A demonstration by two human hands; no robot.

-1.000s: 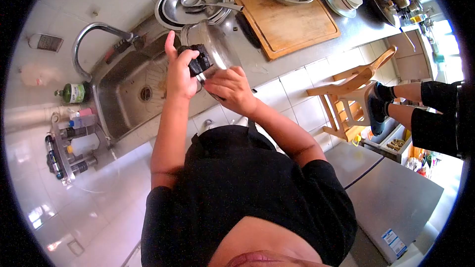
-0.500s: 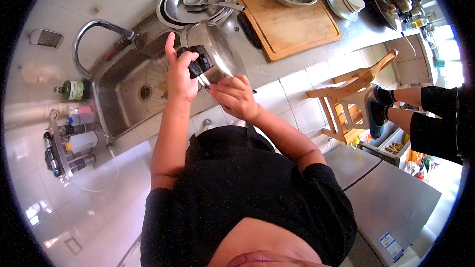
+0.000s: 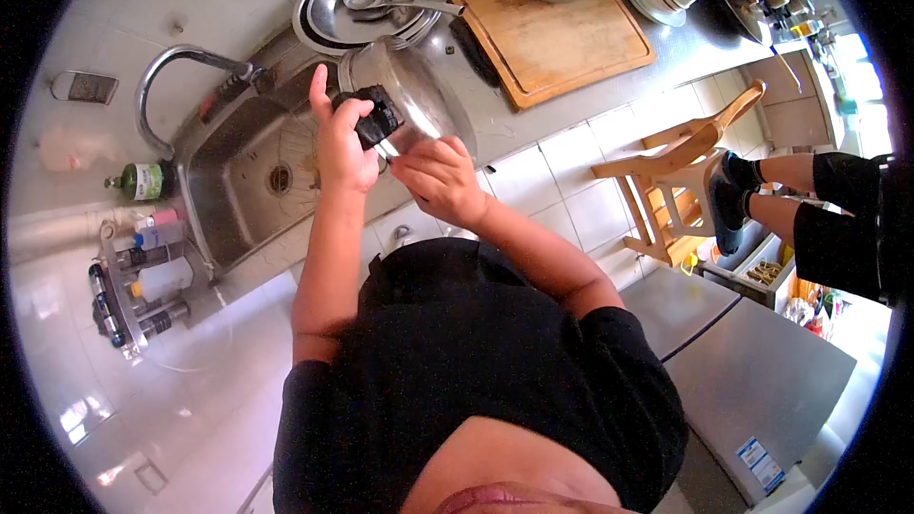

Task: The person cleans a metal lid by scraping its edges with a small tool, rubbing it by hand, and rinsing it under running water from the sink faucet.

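"How are the hands holding that pot?"

"The left hand (image 3: 345, 154) is clasping its chunky black handle (image 3: 382, 122), index finger pointing away, probably steadying the tilted, round silvery metal pot (image 3: 411, 86). The right hand (image 3: 444, 183) is bunching its fingers against the rim beside the handle; I can't tell whether it's pinching anything."

"Where is the pot sitting?"

"It's leaning beside the steel sink (image 3: 249, 214), over the shiny metal worktop (image 3: 505, 128), perhaps for easy reach. Its underside is hiding any contact."

"Are any labels showing?"

"A green plastic bottle (image 3: 168, 181) is wearing a pale green-and-white label (image 3: 148, 181), and a blue-and-white sticker (image 3: 759, 464) is clinging to a grey panel (image 3: 776, 362). Neither is giving readable words or a brand."
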